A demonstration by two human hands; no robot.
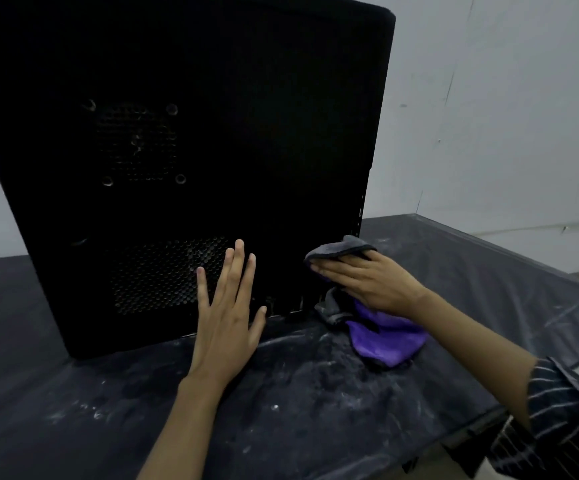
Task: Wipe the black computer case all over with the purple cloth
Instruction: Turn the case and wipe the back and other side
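The black computer case [211,133] stands upright on the dusty table [281,410]. The left hand [225,320] lies flat, fingers straight, on its lower side panel. At its lower right corner the right hand [371,282], fingers stretched, presses the purple cloth [385,337].

It looks like a bare workroom. Plain white panelled walls [509,109] stand behind a table [482,415] wrapped in dusty, crinkled black plastic sheeting [315,403].

A black computer case [246,133] (honeycomb-perforated vents [163,275]) on a dark table cover [73,410] flecked with white; the cloth [385,334] shows purple and grey, the sleeve [558,403] dark with pale stripes.
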